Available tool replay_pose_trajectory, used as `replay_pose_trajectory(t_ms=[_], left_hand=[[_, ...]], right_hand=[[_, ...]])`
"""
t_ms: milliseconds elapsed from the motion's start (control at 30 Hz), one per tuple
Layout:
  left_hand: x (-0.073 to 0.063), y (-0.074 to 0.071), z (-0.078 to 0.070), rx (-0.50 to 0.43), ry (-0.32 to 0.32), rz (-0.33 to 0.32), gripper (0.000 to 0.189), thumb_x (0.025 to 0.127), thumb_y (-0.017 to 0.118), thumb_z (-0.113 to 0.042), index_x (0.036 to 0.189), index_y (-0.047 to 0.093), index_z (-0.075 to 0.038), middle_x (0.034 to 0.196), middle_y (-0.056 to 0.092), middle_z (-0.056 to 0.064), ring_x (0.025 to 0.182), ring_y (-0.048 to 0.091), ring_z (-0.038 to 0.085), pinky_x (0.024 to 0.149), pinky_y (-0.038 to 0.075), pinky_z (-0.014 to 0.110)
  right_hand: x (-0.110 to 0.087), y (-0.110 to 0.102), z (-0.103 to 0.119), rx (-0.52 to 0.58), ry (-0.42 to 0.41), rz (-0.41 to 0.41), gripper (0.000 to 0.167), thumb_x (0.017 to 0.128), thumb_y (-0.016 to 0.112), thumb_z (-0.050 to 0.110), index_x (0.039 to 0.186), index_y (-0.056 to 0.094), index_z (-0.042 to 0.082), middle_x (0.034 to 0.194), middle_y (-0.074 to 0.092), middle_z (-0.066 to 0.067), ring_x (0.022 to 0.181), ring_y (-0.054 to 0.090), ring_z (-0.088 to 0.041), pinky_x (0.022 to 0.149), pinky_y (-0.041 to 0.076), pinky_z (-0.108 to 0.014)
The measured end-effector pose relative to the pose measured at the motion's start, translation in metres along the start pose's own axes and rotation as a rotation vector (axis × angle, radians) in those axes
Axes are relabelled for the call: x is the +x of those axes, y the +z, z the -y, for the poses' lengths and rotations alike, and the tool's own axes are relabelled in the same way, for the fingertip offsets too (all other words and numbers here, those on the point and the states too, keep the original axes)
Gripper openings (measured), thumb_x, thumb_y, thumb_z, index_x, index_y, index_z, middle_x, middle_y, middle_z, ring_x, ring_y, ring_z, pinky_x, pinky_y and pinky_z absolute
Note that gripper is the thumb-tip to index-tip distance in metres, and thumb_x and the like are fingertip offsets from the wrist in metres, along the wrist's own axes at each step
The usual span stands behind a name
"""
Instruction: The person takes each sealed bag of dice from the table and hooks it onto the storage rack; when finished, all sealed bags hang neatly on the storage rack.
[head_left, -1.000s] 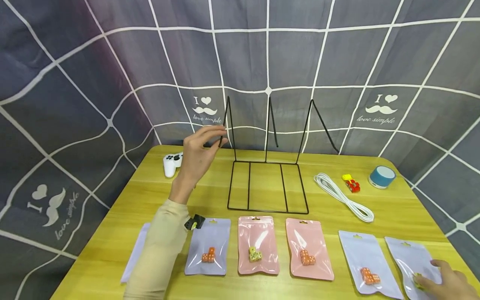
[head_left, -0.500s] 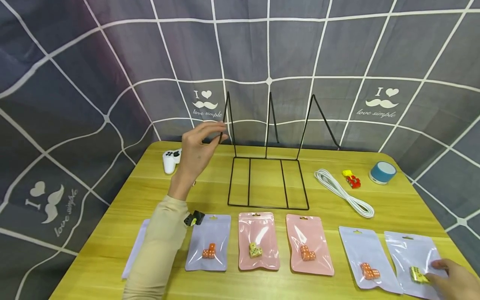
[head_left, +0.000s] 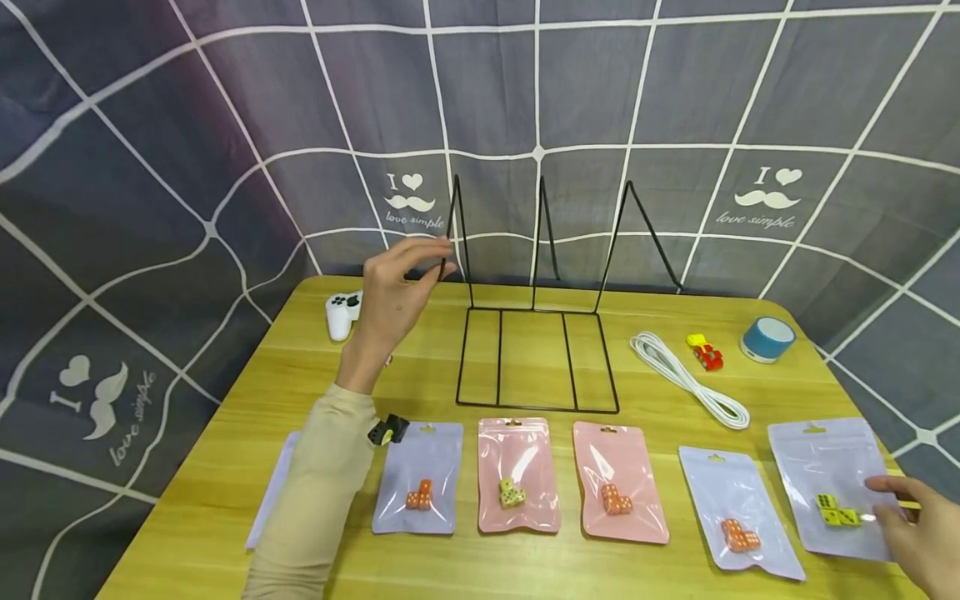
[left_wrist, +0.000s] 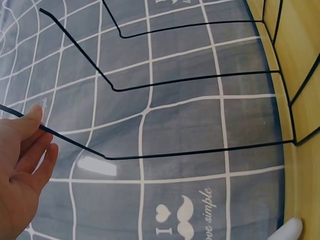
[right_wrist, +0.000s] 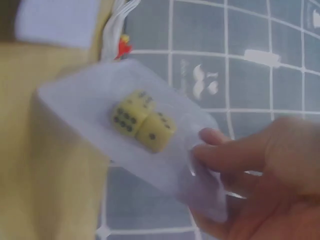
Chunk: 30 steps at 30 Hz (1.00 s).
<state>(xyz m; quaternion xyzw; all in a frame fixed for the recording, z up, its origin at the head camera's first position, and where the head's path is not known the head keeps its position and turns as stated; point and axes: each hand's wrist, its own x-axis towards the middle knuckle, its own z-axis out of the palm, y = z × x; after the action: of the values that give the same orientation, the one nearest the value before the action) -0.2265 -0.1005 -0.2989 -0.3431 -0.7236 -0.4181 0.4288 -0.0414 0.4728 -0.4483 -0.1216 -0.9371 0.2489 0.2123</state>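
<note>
My left hand pinches the left prong of a black wire rack between thumb and fingers; the left wrist view shows this prong too. The rack's base lies on the table, three bent prongs rising from its back. At the right, my right hand grips the edge of a lavender zip bag, thumb on its face. Yellow dice show through the bag in the right wrist view, where the bag is tilted and off the table.
Along the front lie a lavender bag with orange dice, two pink bags, and another lavender bag. Farther back are a white cable, a toy car, a blue speaker and a white game controller.
The right hand has lifted the rightmost lavender bag upward, away from its neighbour, and its dice show more fully. The left hand keeps its hold on the rack. The head view has tilted slightly.
</note>
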Motion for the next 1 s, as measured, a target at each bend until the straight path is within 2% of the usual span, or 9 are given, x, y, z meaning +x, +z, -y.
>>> replay_pose_trajectory(t_ms=[67,133,233,300,367,433,667,800,1000], left_hand=[[0.001,0.000,0.000,0.007,0.000,0.000,0.019,0.076,0.075,0.005,0.095,0.073,0.000,0.098,0.070,0.011,0.095,0.066,0.023,0.085,0.054,0.028],[0.002,0.000,0.000,0.010,-0.005,0.000,0.019,0.077,0.075,0.004,0.095,0.073,-0.001,0.098,0.070,0.010,0.096,0.066,0.023,0.084,0.054,0.028],[0.002,0.000,0.000,0.004,-0.016,-0.003,0.017,0.077,0.075,0.002,0.095,0.073,-0.001,0.098,0.070,0.010,0.096,0.066,0.023,0.084,0.054,0.028],[0.002,0.000,-0.001,0.003,-0.019,-0.003,0.017,0.078,0.075,0.001,0.095,0.073,-0.001,0.098,0.070,0.010,0.097,0.066,0.023,0.084,0.054,0.028],[0.002,0.000,-0.001,0.001,-0.020,-0.005,0.018,0.077,0.075,0.003,0.095,0.073,-0.001,0.097,0.070,0.010,0.097,0.065,0.024,0.084,0.054,0.028],[0.002,0.000,-0.001,0.001,-0.019,-0.003,0.019,0.076,0.075,0.004,0.095,0.073,-0.001,0.097,0.070,0.010,0.097,0.065,0.024,0.085,0.054,0.029],[0.002,0.000,0.000,-0.006,-0.015,0.000,0.017,0.077,0.075,0.002,0.094,0.073,-0.001,0.097,0.070,0.011,0.098,0.065,0.024,0.087,0.053,0.029],[0.003,0.000,0.000,-0.013,-0.007,-0.002,0.017,0.077,0.075,0.002,0.093,0.073,0.000,0.097,0.070,0.012,0.097,0.065,0.025,0.087,0.053,0.029],[0.004,0.001,-0.001,-0.013,-0.007,-0.006,0.017,0.076,0.076,0.004,0.092,0.073,0.000,0.096,0.070,0.013,0.097,0.065,0.026,0.087,0.053,0.029]], right_hand=[[0.006,-0.002,0.008,0.034,-0.029,-0.020,0.040,0.074,0.055,-0.019,0.091,0.065,0.015,0.084,0.061,0.002,0.060,0.038,0.016,0.038,0.039,-0.016],[0.009,-0.005,0.022,0.055,-0.076,-0.058,0.040,0.074,0.058,-0.019,0.089,0.065,0.017,0.085,0.056,0.015,0.065,0.033,0.025,0.041,0.040,-0.009],[0.009,-0.015,0.069,0.060,-0.078,-0.064,0.023,0.075,0.061,-0.019,0.097,0.063,-0.010,0.093,0.063,-0.023,0.070,0.029,0.029,0.048,0.034,0.002],[0.010,-0.017,0.092,0.044,-0.098,-0.086,0.024,0.076,0.064,-0.017,0.098,0.063,-0.008,0.095,0.065,-0.022,0.073,0.028,0.031,0.052,0.032,0.005],[0.011,-0.018,0.112,0.057,-0.114,-0.101,0.028,0.076,0.066,-0.016,0.103,0.064,-0.008,0.101,0.061,-0.033,0.074,0.029,0.031,0.056,0.031,0.006],[0.013,-0.016,0.127,0.085,-0.138,-0.120,0.030,0.076,0.067,-0.017,0.104,0.063,-0.007,0.102,0.062,-0.030,0.077,0.032,0.029,0.061,0.032,0.007],[0.017,-0.011,0.170,0.371,-0.272,-0.123,0.038,0.068,0.068,-0.027,0.102,0.065,-0.009,0.093,0.058,0.017,0.075,0.054,0.006,0.070,0.046,-0.001],[0.021,-0.009,0.188,0.471,-0.328,-0.090,0.041,0.066,0.067,-0.030,0.102,0.064,-0.011,0.095,0.061,0.012,0.078,0.059,0.001,0.072,0.049,-0.006],[0.028,-0.003,0.204,0.527,-0.439,-0.079,0.044,0.065,0.066,-0.031,0.104,0.063,-0.012,0.098,0.061,0.010,0.082,0.061,0.001,0.072,0.050,-0.007]])
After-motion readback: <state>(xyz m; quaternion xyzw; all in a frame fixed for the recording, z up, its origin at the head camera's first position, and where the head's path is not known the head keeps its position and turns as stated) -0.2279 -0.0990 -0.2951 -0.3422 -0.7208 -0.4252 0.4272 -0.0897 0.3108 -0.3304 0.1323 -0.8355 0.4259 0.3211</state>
